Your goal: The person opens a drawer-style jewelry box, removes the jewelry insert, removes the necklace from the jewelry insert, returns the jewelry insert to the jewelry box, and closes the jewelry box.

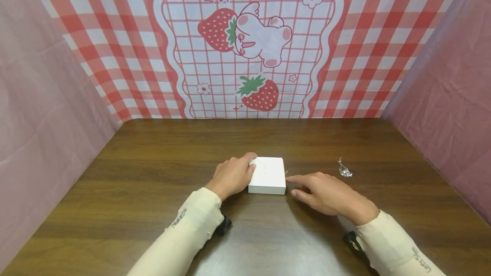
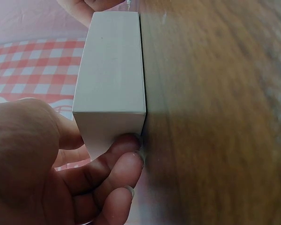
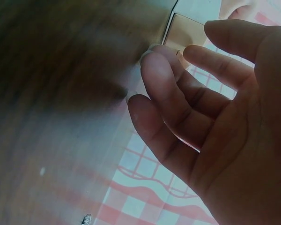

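A flat white box (image 1: 267,176) lies on the table in front of the person, faint small marks on its top. My left hand (image 1: 233,174) grips its left side; in the left wrist view the curled fingers (image 2: 124,168) press the end of the box. By the opposite side is my right hand (image 1: 326,193), its index finger reaching to a small tan tab (image 1: 286,173), thumb held apart. The right wrist view shows a tan end face (image 3: 185,32) there and loosely bent fingers. Whether the index fingertip touches the tab or only the box, I cannot tell.
A small silver piece of jewellery with shiny stones (image 1: 345,171) lies on the brown wooden table (image 1: 172,148), right of the box. Behind the table hangs a strawberry-print checked cloth (image 1: 253,54); pink cloths flank both sides.
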Motion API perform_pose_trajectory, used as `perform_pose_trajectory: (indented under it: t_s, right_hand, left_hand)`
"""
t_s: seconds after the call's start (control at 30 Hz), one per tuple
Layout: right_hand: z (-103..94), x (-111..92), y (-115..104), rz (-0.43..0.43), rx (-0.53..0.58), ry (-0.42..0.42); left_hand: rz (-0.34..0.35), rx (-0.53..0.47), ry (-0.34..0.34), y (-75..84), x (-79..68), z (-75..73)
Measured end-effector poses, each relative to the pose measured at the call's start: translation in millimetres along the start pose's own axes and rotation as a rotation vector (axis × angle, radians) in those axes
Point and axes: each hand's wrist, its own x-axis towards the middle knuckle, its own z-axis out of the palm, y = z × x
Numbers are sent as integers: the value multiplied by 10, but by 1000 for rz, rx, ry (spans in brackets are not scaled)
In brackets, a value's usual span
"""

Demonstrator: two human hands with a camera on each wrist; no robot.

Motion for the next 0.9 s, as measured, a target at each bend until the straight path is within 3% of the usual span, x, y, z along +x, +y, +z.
perform_pose_trajectory:
  t_s: [0.9]
  right_hand:
    - [6,-9,-14,0,-17,-21]
  left_hand:
    - [0,5,4,4,-13,-1]
